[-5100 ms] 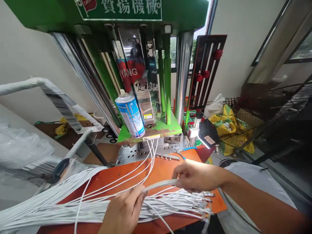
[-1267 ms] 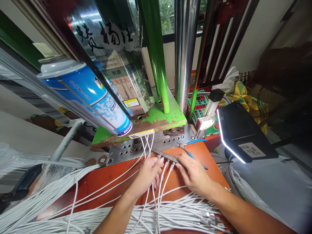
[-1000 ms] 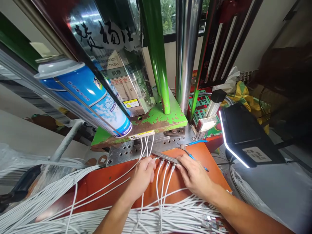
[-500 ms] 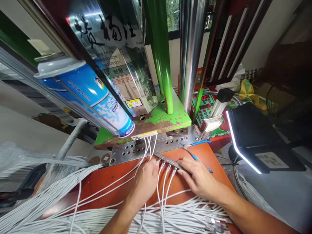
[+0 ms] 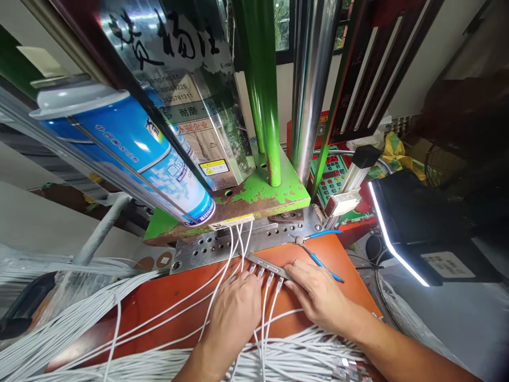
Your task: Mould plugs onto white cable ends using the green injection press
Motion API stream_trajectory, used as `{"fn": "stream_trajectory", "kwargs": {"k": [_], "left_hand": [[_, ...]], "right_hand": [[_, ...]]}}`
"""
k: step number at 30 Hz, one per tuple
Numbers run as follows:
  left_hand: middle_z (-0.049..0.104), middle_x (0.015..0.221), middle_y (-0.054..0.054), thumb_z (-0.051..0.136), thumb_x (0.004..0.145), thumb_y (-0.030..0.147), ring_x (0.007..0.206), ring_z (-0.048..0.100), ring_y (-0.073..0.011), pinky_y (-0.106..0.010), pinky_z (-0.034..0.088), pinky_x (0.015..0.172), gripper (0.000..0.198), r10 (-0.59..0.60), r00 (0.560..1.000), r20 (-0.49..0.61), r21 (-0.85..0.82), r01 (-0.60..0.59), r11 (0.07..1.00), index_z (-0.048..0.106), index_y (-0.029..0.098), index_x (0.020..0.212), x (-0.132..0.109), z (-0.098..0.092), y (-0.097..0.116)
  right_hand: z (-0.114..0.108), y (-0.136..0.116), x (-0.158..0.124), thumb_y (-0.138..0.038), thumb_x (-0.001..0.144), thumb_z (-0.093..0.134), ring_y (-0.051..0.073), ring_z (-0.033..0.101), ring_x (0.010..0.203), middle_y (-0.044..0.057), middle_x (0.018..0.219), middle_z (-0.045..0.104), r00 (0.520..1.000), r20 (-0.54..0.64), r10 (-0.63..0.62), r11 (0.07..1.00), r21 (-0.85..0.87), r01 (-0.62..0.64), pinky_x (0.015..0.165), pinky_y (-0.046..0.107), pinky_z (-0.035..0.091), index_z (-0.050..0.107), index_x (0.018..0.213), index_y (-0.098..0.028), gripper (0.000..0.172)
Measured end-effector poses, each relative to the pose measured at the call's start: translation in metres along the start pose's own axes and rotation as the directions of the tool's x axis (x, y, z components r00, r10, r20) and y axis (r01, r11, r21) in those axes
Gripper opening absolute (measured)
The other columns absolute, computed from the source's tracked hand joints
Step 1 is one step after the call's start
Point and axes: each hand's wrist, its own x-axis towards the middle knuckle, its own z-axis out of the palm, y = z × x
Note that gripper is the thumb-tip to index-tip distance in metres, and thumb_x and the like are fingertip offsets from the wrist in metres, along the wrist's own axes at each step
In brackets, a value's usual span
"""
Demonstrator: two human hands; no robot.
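Observation:
A slim metal fixture bar (image 5: 265,265) lies slantwise on the orange table top (image 5: 167,294), with several white cable ends plugged into it. My left hand (image 5: 234,313) rests at the bar's left end, fingers curled on the cables there. My right hand (image 5: 318,294) presses its fingertips on the bar's right end. A thick spread of white cables (image 5: 99,339) with metal plugs runs across the table front. Other cables (image 5: 238,239) lead up under the green press base (image 5: 238,204).
A blue spray can (image 5: 131,154) leans on the green base. Chrome columns (image 5: 312,85) rise behind. A perforated steel plate (image 5: 222,244), a blue-handled tool (image 5: 318,257) and a black lamp (image 5: 417,228) stand close by. A red control panel (image 5: 332,178) sits further back.
Five seconds ago both hands held a cable bundle over the pile. Since then they have moved to the fixture bar, and my left hand has shifted slightly along its left end.

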Motion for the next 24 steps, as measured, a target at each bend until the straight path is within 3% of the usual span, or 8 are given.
{"fn": "stream_trajectory", "kwargs": {"k": [4,10,14,17,24], "left_hand": [[0.066,0.072,-0.002,0.048,0.102,0.011,0.067,0.068,-0.0236,-0.038,0.037,0.063,0.034,0.0,1.0,-0.018,0.017,0.0,1.0,0.059,0.023,0.073,0.001,0.005,0.0],[0.07,0.079,-0.005,0.054,0.107,0.027,0.071,0.07,-0.0262,-0.038,0.036,0.063,0.023,-0.036,0.994,-0.102,0.078,0.044,0.996,0.066,0.02,0.088,0.001,-0.012,0.004],[0.064,0.077,-0.002,0.052,0.107,0.03,0.069,0.066,-0.0235,-0.037,0.038,0.064,0.027,0.057,0.987,-0.151,-0.036,-0.063,0.997,0.06,0.023,0.083,-0.007,-0.023,0.018],[0.061,0.073,-0.002,0.051,0.105,0.026,0.064,0.062,-0.0236,-0.038,0.037,0.062,0.029,0.108,0.987,-0.117,-0.058,-0.115,0.992,0.057,0.024,0.077,-0.013,-0.017,0.027],[0.061,0.07,-0.002,0.051,0.102,0.016,0.064,0.063,-0.0225,-0.039,0.037,0.063,0.03,0.073,0.996,-0.043,-0.057,-0.075,0.996,0.057,0.023,0.073,-0.013,0.003,0.029]], "right_hand": [[-0.006,-0.002,0.003,-0.019,0.11,0.041,0.021,0.056,0.086,0.006,0.098,0.061,0.997,0.072,-0.039,0.998,0.054,0.035,0.077,0.035,0.043,0.054,0.102,-0.021,0.015],[0.003,-0.001,0.001,-0.026,0.111,0.043,0.021,0.057,0.084,0.005,0.096,0.061,1.0,0.008,-0.002,1.0,-0.003,0.002,0.076,0.035,0.043,0.054,0.105,-0.021,0.013],[0.005,-0.001,0.001,-0.027,0.111,0.042,0.02,0.055,0.081,0.005,0.094,0.06,1.0,-0.011,0.005,1.0,-0.002,-0.005,0.075,0.034,0.043,0.053,0.102,-0.021,0.016],[0.002,-0.004,0.002,-0.025,0.11,0.043,0.019,0.054,0.079,0.004,0.091,0.058,1.0,-0.009,0.01,1.0,-0.003,-0.01,0.072,0.033,0.042,0.054,0.098,-0.021,0.017],[-0.003,-0.009,0.005,-0.023,0.109,0.046,0.022,0.054,0.089,0.006,0.096,0.059,0.999,-0.032,-0.007,0.999,-0.044,0.005,0.079,0.036,0.045,0.06,0.103,-0.02,0.016]]}}
